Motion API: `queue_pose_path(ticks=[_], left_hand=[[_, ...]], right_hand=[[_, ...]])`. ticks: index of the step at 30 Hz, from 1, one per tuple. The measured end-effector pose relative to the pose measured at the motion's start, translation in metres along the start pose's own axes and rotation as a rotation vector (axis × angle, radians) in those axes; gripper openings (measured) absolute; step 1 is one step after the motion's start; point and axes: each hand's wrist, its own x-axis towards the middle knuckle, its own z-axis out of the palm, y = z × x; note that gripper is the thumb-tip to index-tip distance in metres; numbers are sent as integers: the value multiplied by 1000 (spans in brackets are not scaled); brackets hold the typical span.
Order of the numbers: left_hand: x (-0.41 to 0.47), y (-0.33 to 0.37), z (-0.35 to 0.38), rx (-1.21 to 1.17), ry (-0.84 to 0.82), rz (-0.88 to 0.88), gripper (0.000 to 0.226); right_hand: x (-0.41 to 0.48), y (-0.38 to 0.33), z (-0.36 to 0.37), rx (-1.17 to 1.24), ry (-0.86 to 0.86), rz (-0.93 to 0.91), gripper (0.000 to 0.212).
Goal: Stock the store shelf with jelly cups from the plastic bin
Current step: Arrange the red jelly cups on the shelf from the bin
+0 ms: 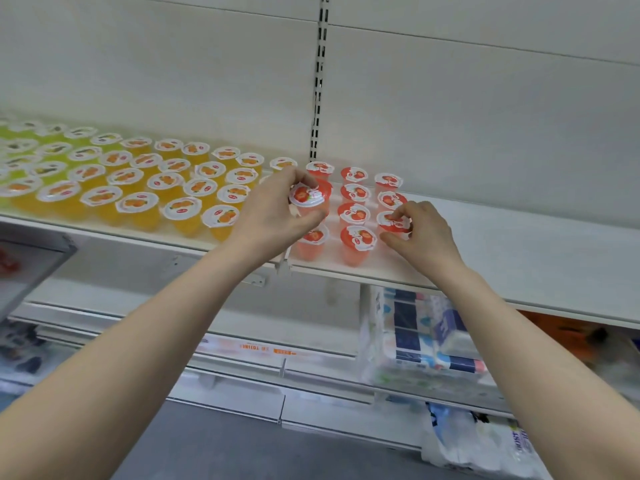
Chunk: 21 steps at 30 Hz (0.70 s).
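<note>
The place is a store aisle with a white back panel point(485, 98) and a long white shelf point(519, 237) in front of it. On this shelf the jelly cups stand sorted by flavour: green cups point(20, 143) at the far left, orange cups point(138, 188) in the middle, and strawberry cups point(356, 216) at the right, in three short columns. All lids face up, so I think the order is kept to let a customer read each label and to keep each flavour in its own block.

The left hand point(273, 216) has its grip closed around one strawberry cup, the held cup point(308, 199). The thumb and fingers curl around its rim and wall, over the left column, just behind the first cup there. I cannot tell if its base already touches the shelf. It seems it goes into this column.

The right hand point(422, 230) has a narrow grip: the fingertips pinch the lid edge of the front cup point(391, 221) in the right column, probably to set it straight in line.

The shelf right of the strawberry block is bare, so more stock can go there. The plastic bin is not in view. Tissue packs point(426, 337) lie on a lower shelf.
</note>
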Motion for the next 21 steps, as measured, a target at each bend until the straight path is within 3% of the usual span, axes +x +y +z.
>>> queue_pose_path(ticks=[11, 15, 21], left_hand=[[8, 33, 36, 3, -87, 141, 34], [8, 47, 62, 150, -217, 303, 32], [6, 50, 98, 422, -207, 445, 36]], right_hand=[[-3, 19, -27, -253, -76, -238, 39], [-4, 32, -42, -273, -83, -251, 43], [-2, 45, -49, -288, -19, -233, 39]])
